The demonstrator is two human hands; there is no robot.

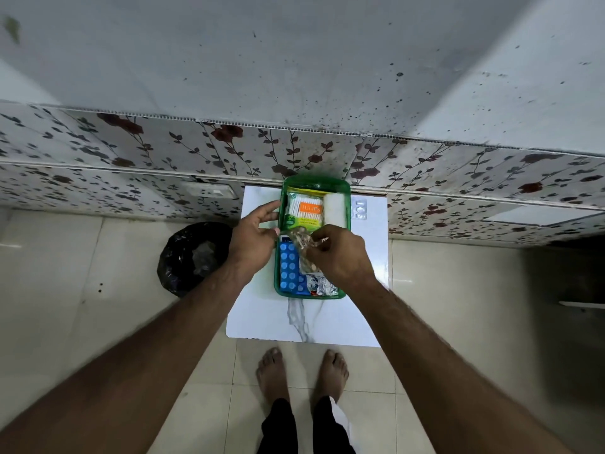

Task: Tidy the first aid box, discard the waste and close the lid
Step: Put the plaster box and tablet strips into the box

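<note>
Beside the counter (360,309) a black bin (193,257); right hand (340,253) pinches a clear packet (302,247) over the green box (312,294), left hand (253,235) half-open; swab pack (306,209) reads "TULIPS"

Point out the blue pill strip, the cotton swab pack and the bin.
blue pill strip (288,267), head view, middle of the strip
cotton swab pack (304,209), head view, orange label
bin (193,257), head view, black liner inside

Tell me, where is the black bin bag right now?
In the head view, the black bin bag sits on the tiled floor at the person's left, just beside the white table and left of the left hand at the green first aid box.
</note>
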